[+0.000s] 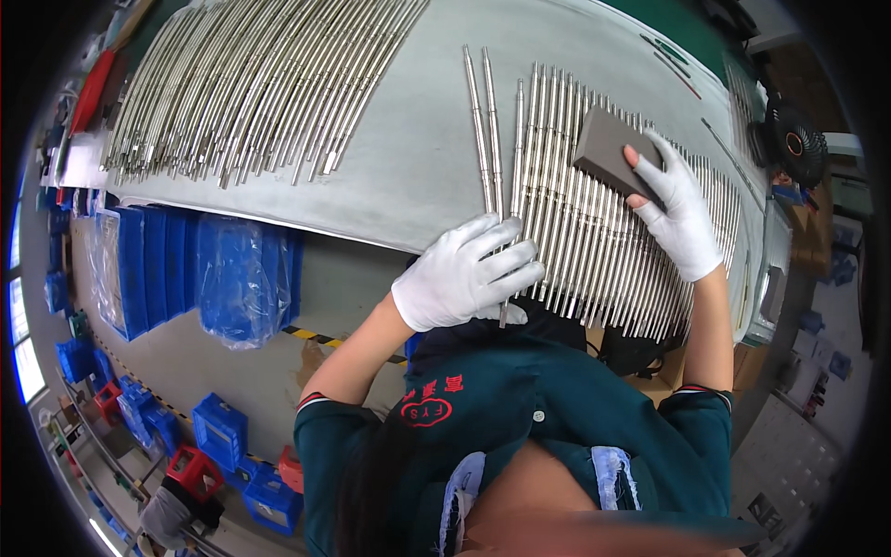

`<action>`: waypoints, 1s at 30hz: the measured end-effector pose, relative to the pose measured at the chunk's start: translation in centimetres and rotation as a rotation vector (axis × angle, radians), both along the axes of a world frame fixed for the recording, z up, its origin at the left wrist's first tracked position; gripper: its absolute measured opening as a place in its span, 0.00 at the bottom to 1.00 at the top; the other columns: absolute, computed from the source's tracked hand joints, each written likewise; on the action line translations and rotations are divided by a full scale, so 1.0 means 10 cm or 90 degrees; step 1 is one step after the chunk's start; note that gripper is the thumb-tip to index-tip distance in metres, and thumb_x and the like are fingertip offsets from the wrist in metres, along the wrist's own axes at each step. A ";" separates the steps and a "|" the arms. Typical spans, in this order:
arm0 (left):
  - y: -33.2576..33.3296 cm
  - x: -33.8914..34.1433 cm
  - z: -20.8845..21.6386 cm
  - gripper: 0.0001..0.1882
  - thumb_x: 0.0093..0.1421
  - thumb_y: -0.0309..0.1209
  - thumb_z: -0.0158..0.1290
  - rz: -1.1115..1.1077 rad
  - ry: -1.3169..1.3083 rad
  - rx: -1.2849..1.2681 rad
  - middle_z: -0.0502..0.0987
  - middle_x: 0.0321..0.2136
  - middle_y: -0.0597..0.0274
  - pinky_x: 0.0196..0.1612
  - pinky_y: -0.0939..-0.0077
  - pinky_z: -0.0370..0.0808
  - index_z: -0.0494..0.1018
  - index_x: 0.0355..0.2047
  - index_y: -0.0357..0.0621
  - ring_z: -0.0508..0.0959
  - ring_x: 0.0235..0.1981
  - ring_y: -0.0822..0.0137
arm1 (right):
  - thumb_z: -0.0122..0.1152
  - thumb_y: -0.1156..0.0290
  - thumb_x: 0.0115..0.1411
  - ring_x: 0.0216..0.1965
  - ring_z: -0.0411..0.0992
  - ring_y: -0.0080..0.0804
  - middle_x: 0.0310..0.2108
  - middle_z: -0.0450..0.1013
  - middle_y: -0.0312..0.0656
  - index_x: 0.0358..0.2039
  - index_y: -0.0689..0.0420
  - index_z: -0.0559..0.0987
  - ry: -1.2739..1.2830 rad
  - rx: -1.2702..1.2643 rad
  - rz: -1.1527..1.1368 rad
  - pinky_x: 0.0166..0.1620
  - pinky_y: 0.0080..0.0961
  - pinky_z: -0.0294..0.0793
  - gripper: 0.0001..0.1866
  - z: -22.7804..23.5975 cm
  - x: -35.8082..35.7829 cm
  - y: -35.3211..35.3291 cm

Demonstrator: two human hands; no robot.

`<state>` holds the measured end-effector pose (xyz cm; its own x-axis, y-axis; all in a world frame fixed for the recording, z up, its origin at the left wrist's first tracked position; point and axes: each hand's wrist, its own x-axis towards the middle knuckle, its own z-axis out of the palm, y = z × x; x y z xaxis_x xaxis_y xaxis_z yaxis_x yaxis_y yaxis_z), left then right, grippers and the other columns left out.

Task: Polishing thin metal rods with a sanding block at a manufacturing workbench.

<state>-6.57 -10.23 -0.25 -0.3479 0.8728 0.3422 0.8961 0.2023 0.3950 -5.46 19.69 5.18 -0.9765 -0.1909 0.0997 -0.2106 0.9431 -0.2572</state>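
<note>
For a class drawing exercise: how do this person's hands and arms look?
The left hand and right hand wear white gloves to the wrist; two right fingertips show bare. The forearms are bare below short dark-green sleeves with red-and-white striped trim.

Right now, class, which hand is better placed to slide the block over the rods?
Probably the right hand: its fingers are on the grey-brown block, over the metal rods. The left hand is farther left, away from it.
</note>
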 end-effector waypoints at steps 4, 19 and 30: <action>0.01 0.01 -0.04 0.34 0.40 0.55 0.60 0.019 0.000 0.040 0.73 0.40 0.60 0.55 0.56 0.70 0.72 0.43 0.47 0.73 0.49 0.55 | 0.67 0.69 0.50 0.56 0.64 0.54 0.58 0.63 0.54 0.57 0.45 0.73 -0.014 -0.005 -0.004 0.60 0.40 0.64 0.30 -0.10 0.03 0.04; -0.01 0.02 -0.22 0.29 0.39 0.48 0.63 0.010 -0.043 0.164 0.72 0.29 0.56 0.45 0.58 0.72 0.72 0.33 0.37 0.75 0.42 0.51 | 0.63 0.60 0.55 0.57 0.62 0.59 0.61 0.58 0.57 0.58 0.47 0.70 0.069 -0.032 0.010 0.60 0.46 0.62 0.29 -0.32 0.09 0.03; -0.05 -0.02 -0.07 0.28 0.43 0.48 0.56 -0.035 0.001 0.047 0.73 0.37 0.60 0.51 0.60 0.71 0.73 0.40 0.41 0.73 0.46 0.56 | 0.64 0.64 0.53 0.54 0.64 0.56 0.58 0.62 0.55 0.55 0.47 0.74 0.013 -0.009 -0.010 0.58 0.44 0.63 0.26 -0.12 0.06 -0.01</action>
<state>-6.74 -10.70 -0.97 -0.2997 0.8632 0.4063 0.9057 0.1236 0.4056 -4.90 19.56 4.01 -0.9772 -0.1736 0.1224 -0.2008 0.9426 -0.2666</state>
